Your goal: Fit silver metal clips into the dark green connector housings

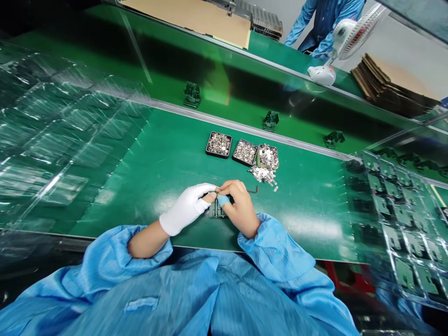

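My left hand, in a white glove with bare fingertips, closes on the edge of a small dark slotted part over the green table. My right hand is bare, with a blue wrap on the thumb. Its fingers are pinched together at the far end of the same part, against the left fingertips. Whatever small piece lies between the fingertips is hidden. Just beyond the right hand lies a dark hex key. Loose flat metal pieces are spilled past it.
Three small trays of metal bits stand farther back: a left tray, a middle tray and a right tray. Clear blister trays are at left; filled blister trays at right. Behind the rail are a fan and a person.
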`<state>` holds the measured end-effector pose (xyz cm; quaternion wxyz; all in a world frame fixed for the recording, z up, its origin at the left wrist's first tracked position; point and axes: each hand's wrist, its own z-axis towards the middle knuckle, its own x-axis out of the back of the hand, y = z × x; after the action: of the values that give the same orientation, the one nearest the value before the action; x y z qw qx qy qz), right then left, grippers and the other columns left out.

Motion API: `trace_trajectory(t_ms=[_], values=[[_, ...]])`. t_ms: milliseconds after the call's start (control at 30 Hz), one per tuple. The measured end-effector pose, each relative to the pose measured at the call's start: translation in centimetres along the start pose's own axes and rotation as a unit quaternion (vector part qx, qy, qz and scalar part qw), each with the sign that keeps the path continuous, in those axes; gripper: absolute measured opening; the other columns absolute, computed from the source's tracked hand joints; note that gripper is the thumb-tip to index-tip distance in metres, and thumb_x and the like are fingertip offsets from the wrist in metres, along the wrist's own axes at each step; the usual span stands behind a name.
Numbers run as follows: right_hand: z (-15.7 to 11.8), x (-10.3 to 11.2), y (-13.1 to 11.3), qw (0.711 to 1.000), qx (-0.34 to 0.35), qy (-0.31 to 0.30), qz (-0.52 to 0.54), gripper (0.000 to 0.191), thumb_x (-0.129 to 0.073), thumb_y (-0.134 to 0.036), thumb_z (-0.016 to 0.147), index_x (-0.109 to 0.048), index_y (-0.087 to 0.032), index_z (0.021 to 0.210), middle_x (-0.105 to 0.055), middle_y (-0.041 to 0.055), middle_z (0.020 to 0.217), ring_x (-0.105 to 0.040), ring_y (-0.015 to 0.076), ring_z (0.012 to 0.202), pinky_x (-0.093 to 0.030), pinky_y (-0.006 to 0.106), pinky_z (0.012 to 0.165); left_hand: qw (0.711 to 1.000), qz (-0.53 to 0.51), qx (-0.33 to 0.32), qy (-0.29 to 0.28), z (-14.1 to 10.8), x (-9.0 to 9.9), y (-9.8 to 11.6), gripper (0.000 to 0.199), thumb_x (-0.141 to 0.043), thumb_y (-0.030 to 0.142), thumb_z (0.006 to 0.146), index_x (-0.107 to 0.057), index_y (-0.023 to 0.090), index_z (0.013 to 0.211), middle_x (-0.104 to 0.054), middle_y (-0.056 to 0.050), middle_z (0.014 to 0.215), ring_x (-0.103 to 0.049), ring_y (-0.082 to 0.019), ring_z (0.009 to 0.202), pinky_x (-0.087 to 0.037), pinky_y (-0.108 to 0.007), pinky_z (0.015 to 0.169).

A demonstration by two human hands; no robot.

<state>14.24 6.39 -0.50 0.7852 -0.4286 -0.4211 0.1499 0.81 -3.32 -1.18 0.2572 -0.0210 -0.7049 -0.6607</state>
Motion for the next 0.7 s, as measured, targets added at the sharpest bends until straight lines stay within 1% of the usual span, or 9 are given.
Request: trace_trajectory(t_ms=[67, 133, 233, 333, 433, 500, 600, 667, 700], values=[[0.1, 0.0, 0.3, 0.998, -0.024, -0.007, 0.056, 0.004, -0.052, -0.019, 0.082, -0.056, -0.020, 0.082, -0.059, 0.0044, 0.094, -0.055, 0.0176, 0.093, -0.041, 0.034, 0.086, 0.999, -0.031, 0.024, 0.008, 0.1, -0.4, -0.1, 0.031, -0.044, 0.044, 0.084, -0.059, 0.018, 0.089, -0.066, -0.004, 0.091, -0.061, -0.021, 0.088, -0.049, -0.033, 0.081], [0.2, -0.1, 0.7, 0.987, -0.068, -0.012, 0.147, 0.008, -0.053, -0.023, 0.081, -0.056, -0.020, 0.088, -0.059, 0.0036, 0.092, -0.056, 0.0164, 0.089, -0.044, 0.032, 0.084, 0.997, -0.057, 0.047, 0.019, 0.1, -0.8, -0.2, 0.028, -0.044, 0.044, 0.083, -0.055, 0.018, 0.091, -0.062, -0.003, 0.087, -0.059, -0.019, 0.082, -0.049, -0.031, 0.075], [0.3, -0.2, 1.0, 0.965, -0.118, -0.016, 0.233, 0.014, -0.053, -0.024, 0.079, -0.053, -0.019, 0.093, -0.057, 0.0013, 0.088, -0.055, 0.0141, 0.082, -0.045, 0.029, 0.079, 0.997, -0.042, 0.046, 0.052, 0.2, -1.1, -0.1, 0.025, -0.047, 0.039, 0.080, -0.049, 0.020, 0.096, -0.059, -0.003, 0.091, -0.058, -0.019, 0.086, -0.048, -0.032, 0.078], [0.3, -0.4, 0.8, 0.972, -0.105, -0.020, 0.208, 0.012, -0.050, -0.019, 0.078, -0.052, -0.019, 0.089, -0.055, 0.0002, 0.086, -0.053, 0.0138, 0.083, -0.043, 0.028, 0.081, 0.996, 0.045, 0.017, 0.075, 0.3, -1.1, 0.5, 0.024, -0.049, 0.031, 0.077, -0.047, 0.020, 0.098, -0.059, -0.005, 0.096, -0.057, -0.020, 0.094, -0.046, -0.036, 0.086], [0.4, -0.3, 0.9, 0.972, -0.109, -0.035, 0.206, 0.010, -0.051, -0.022, 0.079, -0.053, -0.019, 0.088, -0.056, 0.0004, 0.086, -0.053, 0.0142, 0.083, -0.043, 0.029, 0.081, 0.992, 0.105, -0.001, 0.075, 0.3, -0.9, 1.1, 0.025, -0.048, 0.028, 0.076, -0.047, 0.020, 0.100, -0.060, -0.007, 0.100, -0.058, -0.022, 0.097, -0.045, -0.041, 0.091], [0.5, 0.3, 1.2, 0.962, -0.128, -0.035, 0.238, 0.015, -0.054, -0.028, 0.080, -0.054, -0.019, 0.091, -0.058, 0.0016, 0.090, -0.055, 0.0147, 0.085, -0.044, 0.030, 0.082, 0.991, 0.098, -0.009, 0.089, 0.2, -0.5, 1.2, 0.026, -0.049, 0.028, 0.077, -0.048, 0.020, 0.102, -0.061, -0.008, 0.103, -0.058, -0.023, 0.100, -0.045, -0.042, 0.094], [0.5, 1.8, 1.7, 0.956, -0.136, 0.014, 0.259, 0.025, -0.050, -0.039, 0.085, -0.053, -0.020, 0.101, -0.060, 0.0052, 0.103, -0.057, 0.0169, 0.097, -0.045, 0.033, 0.089, 0.988, 0.047, -0.016, 0.144, -0.2, 0.6, 0.4, 0.029, -0.050, 0.033, 0.080, -0.047, 0.020, 0.106, -0.061, -0.008, 0.106, -0.059, -0.022, 0.103, -0.045, -0.042, 0.097], [0.2, 2.9, 1.9, 0.971, -0.093, 0.010, 0.222, 0.032, -0.047, -0.045, 0.087, -0.051, -0.020, 0.108, -0.058, 0.0076, 0.112, -0.055, 0.0192, 0.107, -0.043, 0.037, 0.095, 0.985, 0.019, -0.015, 0.173, -0.6, 1.7, -0.5, 0.031, -0.050, 0.037, 0.082, -0.047, 0.020, 0.108, -0.062, -0.008, 0.107, -0.059, -0.021, 0.103, -0.045, -0.042, 0.098], [-0.1, 3.3, 1.9, 0.980, -0.056, -0.023, 0.188, 0.039, -0.051, -0.048, 0.085, -0.050, -0.020, 0.112, -0.056, 0.0090, 0.117, -0.053, 0.0211, 0.112, -0.041, 0.039, 0.099, 0.983, 0.013, -0.011, 0.180, -0.8, 2.2, -0.9, 0.033, -0.050, 0.039, 0.082, -0.047, 0.020, 0.109, -0.062, -0.008, 0.107, -0.060, -0.022, 0.103, -0.045, -0.042, 0.098]])
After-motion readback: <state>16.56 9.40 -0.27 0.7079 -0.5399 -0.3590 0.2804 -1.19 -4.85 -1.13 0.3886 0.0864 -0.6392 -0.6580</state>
